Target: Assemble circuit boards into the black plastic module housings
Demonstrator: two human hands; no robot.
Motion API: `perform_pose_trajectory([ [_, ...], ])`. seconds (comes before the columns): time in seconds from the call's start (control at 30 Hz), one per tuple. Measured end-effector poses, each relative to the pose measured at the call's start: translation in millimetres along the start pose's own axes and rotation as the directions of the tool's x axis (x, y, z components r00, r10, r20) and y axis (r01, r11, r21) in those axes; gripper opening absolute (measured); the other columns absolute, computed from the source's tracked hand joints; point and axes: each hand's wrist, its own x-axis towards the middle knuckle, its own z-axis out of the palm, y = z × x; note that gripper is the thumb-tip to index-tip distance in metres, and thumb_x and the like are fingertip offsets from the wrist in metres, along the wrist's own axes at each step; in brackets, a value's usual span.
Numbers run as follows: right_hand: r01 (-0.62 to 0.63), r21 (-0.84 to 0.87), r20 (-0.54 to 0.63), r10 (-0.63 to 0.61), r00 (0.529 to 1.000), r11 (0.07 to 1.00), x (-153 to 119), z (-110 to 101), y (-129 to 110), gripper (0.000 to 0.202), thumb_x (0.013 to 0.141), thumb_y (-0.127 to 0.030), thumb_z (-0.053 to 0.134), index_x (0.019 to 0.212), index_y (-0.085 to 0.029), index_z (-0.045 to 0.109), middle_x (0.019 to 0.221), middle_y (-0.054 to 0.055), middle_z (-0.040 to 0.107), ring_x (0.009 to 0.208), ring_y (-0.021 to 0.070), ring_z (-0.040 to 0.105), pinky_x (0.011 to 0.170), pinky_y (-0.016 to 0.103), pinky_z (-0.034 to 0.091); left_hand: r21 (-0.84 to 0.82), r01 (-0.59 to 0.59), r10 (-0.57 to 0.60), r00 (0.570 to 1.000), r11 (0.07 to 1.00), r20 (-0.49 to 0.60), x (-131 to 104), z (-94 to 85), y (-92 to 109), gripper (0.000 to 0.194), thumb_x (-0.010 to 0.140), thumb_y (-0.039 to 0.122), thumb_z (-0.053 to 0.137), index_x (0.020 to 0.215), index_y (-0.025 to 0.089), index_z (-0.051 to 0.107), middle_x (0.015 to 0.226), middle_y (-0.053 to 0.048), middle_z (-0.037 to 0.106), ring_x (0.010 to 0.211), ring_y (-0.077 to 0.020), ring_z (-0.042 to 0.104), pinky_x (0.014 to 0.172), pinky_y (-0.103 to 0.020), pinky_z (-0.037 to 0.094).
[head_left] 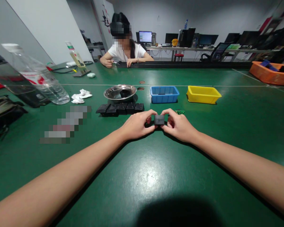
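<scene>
A small black plastic box (pixel 159 119) is gripped from both sides at the middle of the green table (pixel 142 176). My left hand (pixel 140 124) pinches its left side between thumb and fingers. On its right side, my right hand (pixel 178 126) does the same. Just behind my right hand lies a green circuit board (pixel 180 112), partly hidden. Beyond my left hand is a row of several similar black boxes (pixel 123 108), lying close together. What is inside the held box cannot be seen.
Behind the row stand a metal bowl (pixel 113 94) holding a dark piece, a blue bin (pixel 164 95) and a yellow bin (pixel 203 95). Bottles (pixel 44 78) and crumpled tissue (pixel 81 95) are at left. An orange basket (pixel 269 74) sits far right. A person (pixel 126 52) sits opposite.
</scene>
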Motion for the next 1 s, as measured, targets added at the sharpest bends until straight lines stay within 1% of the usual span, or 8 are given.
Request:
perform_pose_trajectory([
  [0.1, -0.007, -0.059, 0.014, 0.008, 1.0, 0.998, 0.6, 0.7, 0.1, 0.034, 0.08, -0.018, 0.067, 0.113, -0.018, 0.06, 0.058, -0.009, 0.053, 0.053, 0.0122, 0.052, 0.059, 0.023, 0.033, 0.028, -0.048, 0.049, 0.998, 0.998, -0.035, -0.1, -0.1, -0.6, 0.03, 0.084, 0.032, 0.067, 0.11, 0.019, 0.061, 0.096, -0.004, 0.064, 0.081, -0.0181, 0.062, 0.072, -0.029, 0.048],
  [0.2, 0.013, -0.103, 0.019, -0.011, 1.0, 0.995, 0.5, 0.8, 0.7, 0.033, 0.08, -0.019, 0.068, 0.113, -0.019, 0.063, 0.064, -0.006, 0.057, 0.057, 0.013, 0.054, 0.06, 0.024, 0.033, -0.016, -0.096, 0.095, 0.993, 0.995, -0.073, -1.3, -1.0, 1.0, 0.029, 0.083, 0.03, 0.066, 0.109, 0.018, 0.06, 0.108, -0.008, 0.064, 0.089, -0.0188, 0.063, 0.08, -0.031, 0.052],
  [0.27, 0.029, -0.107, 0.022, -0.027, 0.999, 0.994, 0.3, 0.5, 1.3, 0.035, 0.08, -0.019, 0.069, 0.115, -0.018, 0.064, 0.066, -0.005, 0.058, 0.058, 0.0133, 0.055, 0.06, 0.024, 0.034, -0.073, -0.112, 0.106, 0.99, 0.991, -0.088, -2.3, -1.3, 2.6, 0.03, 0.083, 0.029, 0.065, 0.11, 0.018, 0.058, 0.107, -0.007, 0.066, 0.091, -0.0185, 0.065, 0.081, -0.03, 0.052],
  [0.4, 0.047, -0.086, 0.021, -0.045, 0.999, 0.995, -0.6, -0.1, 2.5, 0.036, 0.08, -0.022, 0.07, 0.116, -0.018, 0.064, 0.066, -0.004, 0.059, 0.058, 0.0135, 0.054, 0.06, 0.024, 0.034, -0.136, -0.112, 0.099, 0.99, 0.984, -0.099, -3.5, -0.1, 3.9, 0.035, 0.083, 0.03, 0.066, 0.114, 0.018, 0.056, 0.104, -0.005, 0.07, 0.09, -0.0174, 0.069, 0.076, -0.027, 0.053],
  [0.63, 0.032, -0.012, 0.003, -0.032, 0.999, 0.999, -1.7, 0.0, 2.7, 0.037, 0.083, -0.024, 0.067, 0.117, -0.018, 0.057, 0.059, -0.008, 0.055, 0.052, 0.0126, 0.051, 0.058, 0.023, 0.034, -0.119, -0.119, 0.1, 0.982, 0.986, -0.16, -3.1, 0.1, 3.2, 0.033, 0.079, 0.029, 0.069, 0.108, 0.018, 0.056, 0.094, -0.001, 0.069, 0.077, -0.0139, 0.065, 0.068, -0.023, 0.049],
  [0.73, 0.044, -0.004, 0.011, -0.044, 0.999, 0.999, -1.6, -0.1, 3.1, 0.034, 0.083, -0.024, 0.066, 0.115, -0.018, 0.056, 0.059, -0.008, 0.055, 0.052, 0.0124, 0.051, 0.057, 0.023, 0.034, -0.092, -0.137, 0.122, 0.98, 0.986, -0.157, -2.8, -0.8, 3.4, 0.031, 0.079, 0.027, 0.068, 0.107, 0.018, 0.058, 0.09, -0.001, 0.065, 0.075, -0.0137, 0.062, 0.068, -0.024, 0.048],
  [0.87, 0.058, 0.003, 0.01, -0.058, 0.998, 0.998, -1.5, -0.2, 3.8, 0.033, 0.081, -0.022, 0.065, 0.112, -0.02, 0.055, 0.059, -0.009, 0.054, 0.052, 0.012, 0.051, 0.057, 0.023, 0.034, -0.08, -0.169, 0.158, 0.98, 0.982, -0.124, -2.0, -0.5, 2.1, 0.031, 0.081, 0.027, 0.068, 0.11, 0.017, 0.059, 0.096, -0.004, 0.065, 0.078, -0.0147, 0.06, 0.072, -0.026, 0.049],
  [1.0, 0.048, 0.019, 0.005, -0.048, 0.999, 0.999, -1.4, 0.0, 4.0, 0.036, 0.08, -0.02, 0.065, 0.113, -0.02, 0.052, 0.057, -0.011, 0.051, 0.051, 0.012, 0.05, 0.057, 0.023, 0.034, -0.083, -0.21, 0.201, 0.974, 0.974, -0.106, -1.1, -0.3, 0.3, 0.03, 0.084, 0.026, 0.066, 0.112, 0.017, 0.059, 0.104, -0.006, 0.065, 0.085, -0.0163, 0.06, 0.078, -0.028, 0.05],
])
